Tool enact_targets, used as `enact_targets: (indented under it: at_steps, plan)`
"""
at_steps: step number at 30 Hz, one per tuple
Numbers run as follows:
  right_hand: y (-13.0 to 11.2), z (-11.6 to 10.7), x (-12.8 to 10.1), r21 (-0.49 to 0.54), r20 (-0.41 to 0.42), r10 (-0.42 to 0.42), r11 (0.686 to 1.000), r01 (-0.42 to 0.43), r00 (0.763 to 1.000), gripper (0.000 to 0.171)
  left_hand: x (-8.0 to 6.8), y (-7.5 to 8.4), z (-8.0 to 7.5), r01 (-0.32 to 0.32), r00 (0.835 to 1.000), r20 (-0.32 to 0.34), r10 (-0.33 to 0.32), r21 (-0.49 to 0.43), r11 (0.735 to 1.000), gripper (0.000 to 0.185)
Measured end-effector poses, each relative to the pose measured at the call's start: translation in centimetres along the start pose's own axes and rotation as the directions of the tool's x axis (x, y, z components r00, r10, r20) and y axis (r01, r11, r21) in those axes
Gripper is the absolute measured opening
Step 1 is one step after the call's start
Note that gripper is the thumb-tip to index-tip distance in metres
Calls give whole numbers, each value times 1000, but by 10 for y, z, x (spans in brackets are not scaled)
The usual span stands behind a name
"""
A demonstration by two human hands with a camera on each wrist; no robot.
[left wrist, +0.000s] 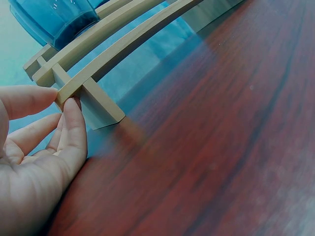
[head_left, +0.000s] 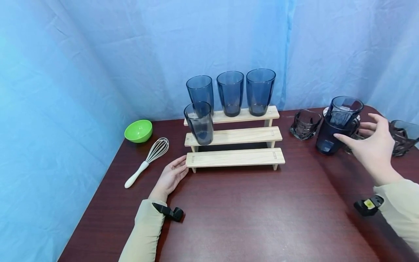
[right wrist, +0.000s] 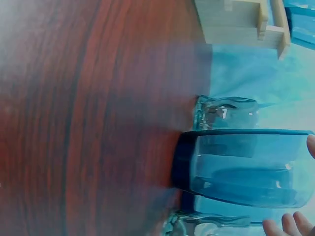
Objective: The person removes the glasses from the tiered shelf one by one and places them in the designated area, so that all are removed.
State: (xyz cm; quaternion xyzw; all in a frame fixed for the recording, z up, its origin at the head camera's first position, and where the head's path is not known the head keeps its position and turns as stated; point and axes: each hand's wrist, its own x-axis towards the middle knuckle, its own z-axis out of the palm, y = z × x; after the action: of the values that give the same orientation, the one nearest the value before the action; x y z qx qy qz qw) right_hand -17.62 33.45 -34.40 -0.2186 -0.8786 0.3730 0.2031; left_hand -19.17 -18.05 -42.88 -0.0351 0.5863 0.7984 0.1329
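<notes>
one hand, my left hand, pinches the mid-frame wooden stand; my right hand, spread around the right-side tall glass, should close evenly.

Tall glasses: translucent smoky blue. Short tumblers: smoky grey. Stepped stand: pale blond, faint grain. Counter: dark red-brown, streaked grain. Bowl: bright green. Whisk: off-white. Curtain: light blue. Sleeves: cream.

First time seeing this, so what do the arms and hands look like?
The left hand and right hand are human and ungloved. The left cream sleeve has a black strap and camera; by the right cream sleeve, a black camera shows a yellow patch.
</notes>
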Motion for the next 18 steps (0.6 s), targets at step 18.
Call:
enact_targets:
  at_steps: [18]
  plan:
    - [-29,-7,-29,126,-118,-171,974,186,978,80,-1,1,1,-2,1000,3,2,7,1000,55]
